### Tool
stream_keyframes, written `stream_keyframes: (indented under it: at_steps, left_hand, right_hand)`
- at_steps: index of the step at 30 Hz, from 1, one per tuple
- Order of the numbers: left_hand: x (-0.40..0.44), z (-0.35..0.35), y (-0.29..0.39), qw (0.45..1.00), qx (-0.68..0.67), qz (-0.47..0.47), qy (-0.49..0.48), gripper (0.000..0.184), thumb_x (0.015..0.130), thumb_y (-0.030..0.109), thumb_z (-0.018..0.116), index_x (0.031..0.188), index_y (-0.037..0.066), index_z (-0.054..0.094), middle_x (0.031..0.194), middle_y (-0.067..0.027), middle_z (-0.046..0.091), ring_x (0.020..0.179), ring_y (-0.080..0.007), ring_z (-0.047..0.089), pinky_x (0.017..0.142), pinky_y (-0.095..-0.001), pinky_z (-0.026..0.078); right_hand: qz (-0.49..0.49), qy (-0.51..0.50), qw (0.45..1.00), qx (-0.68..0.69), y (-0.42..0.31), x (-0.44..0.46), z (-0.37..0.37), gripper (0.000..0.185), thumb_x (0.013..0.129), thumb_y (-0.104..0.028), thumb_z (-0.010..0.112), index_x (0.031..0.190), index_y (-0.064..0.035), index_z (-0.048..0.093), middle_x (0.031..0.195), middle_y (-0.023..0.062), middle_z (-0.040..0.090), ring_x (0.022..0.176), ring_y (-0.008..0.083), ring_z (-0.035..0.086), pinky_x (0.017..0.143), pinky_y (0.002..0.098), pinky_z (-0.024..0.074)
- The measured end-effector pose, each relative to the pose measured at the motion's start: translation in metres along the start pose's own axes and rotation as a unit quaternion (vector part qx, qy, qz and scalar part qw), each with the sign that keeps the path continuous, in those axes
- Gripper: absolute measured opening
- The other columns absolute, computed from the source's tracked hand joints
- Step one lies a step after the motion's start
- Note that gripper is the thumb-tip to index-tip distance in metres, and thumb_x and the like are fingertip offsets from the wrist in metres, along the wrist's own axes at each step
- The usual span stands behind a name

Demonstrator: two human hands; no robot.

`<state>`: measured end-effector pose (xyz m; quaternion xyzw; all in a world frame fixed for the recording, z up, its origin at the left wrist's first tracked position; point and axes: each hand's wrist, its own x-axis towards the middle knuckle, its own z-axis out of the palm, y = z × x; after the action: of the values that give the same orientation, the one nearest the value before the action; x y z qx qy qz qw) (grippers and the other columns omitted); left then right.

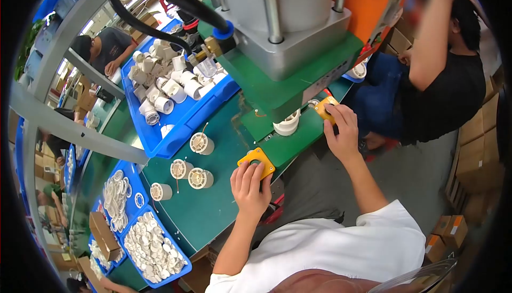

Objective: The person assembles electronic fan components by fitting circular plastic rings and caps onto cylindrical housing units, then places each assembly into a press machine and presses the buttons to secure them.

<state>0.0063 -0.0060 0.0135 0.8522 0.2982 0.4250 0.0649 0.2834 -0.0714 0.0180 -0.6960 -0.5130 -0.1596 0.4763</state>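
1. While the left hand (249, 187) lies over the left yellow box (267, 159), its fingers are side by side and slightly bent, pinching nothing; the palm is hidden.
2. The right hand (342, 133) reaches onto the right yellow box (327, 105), fingers curved and loosely together, likewise pinching nothing. Whether either hand presses its button down, I cannot tell.
3. Between the two boxes, the white part (287, 126) sits directly below the press (298, 74), on the green base (298, 142). Its top is hidden by the press.
4. Four white cups (200, 178) stand on the green table (224, 202), to the left of the left box, their spoked ends up; thin reddish wires show at some.
5. Beyond them, a blue bin (169, 148) holds a heap of white fittings (173, 90).
6. Nearer, blue trays (184, 268) hold white rings (116, 197) and small discs (152, 245).
7. At the right, a person in black (448, 98) sits with one arm raised.
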Motion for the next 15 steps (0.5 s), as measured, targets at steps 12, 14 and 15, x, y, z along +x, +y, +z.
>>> stream_keyframes:
  at_steps: [12, 14, 15]
  left_hand:
    - [-0.003, -0.003, 0.003, 0.999, -0.044, -0.011, 0.013, 0.041, 0.078, 0.006, 0.081, 0.118, 0.006, 0.069, 0.12, -0.0152, 0.063, 0.117, -0.0361, 0.063, 0.101, -0.0493, 0.049]
    - [-0.005, -0.003, 0.002, 0.998, -0.058, -0.024, 0.016, 0.042, 0.077, 0.005, 0.081, 0.117, 0.006, 0.07, 0.123, -0.016, 0.061, 0.118, -0.0368, 0.062, 0.102, -0.049, 0.049]
    - [-0.006, -0.003, 0.002, 0.997, -0.065, -0.026, 0.016, 0.042, 0.077, 0.005, 0.081, 0.118, 0.006, 0.069, 0.124, -0.0161, 0.061, 0.118, -0.0369, 0.062, 0.102, -0.0488, 0.05]
  right_hand:
    - [0.01, 0.067, 0.997, 0.03, 0.016, -0.03, 0.04, 0.035, 0.103, -0.02, 0.047, 0.126, -0.0056, 0.069, 0.134, 0.0165, 0.052, 0.121, 0.0319, 0.05, 0.105, 0.041, 0.0342]
    - [0.035, 0.051, 0.997, 0.047, 0.018, -0.033, 0.042, 0.036, 0.103, -0.02, 0.046, 0.126, -0.0053, 0.069, 0.137, 0.0178, 0.051, 0.124, 0.033, 0.049, 0.109, 0.0418, 0.0329]
    - [0.036, 0.051, 0.997, 0.042, 0.02, -0.034, 0.042, 0.036, 0.103, -0.02, 0.046, 0.126, -0.0053, 0.07, 0.137, 0.0179, 0.051, 0.125, 0.033, 0.049, 0.109, 0.0417, 0.0328]
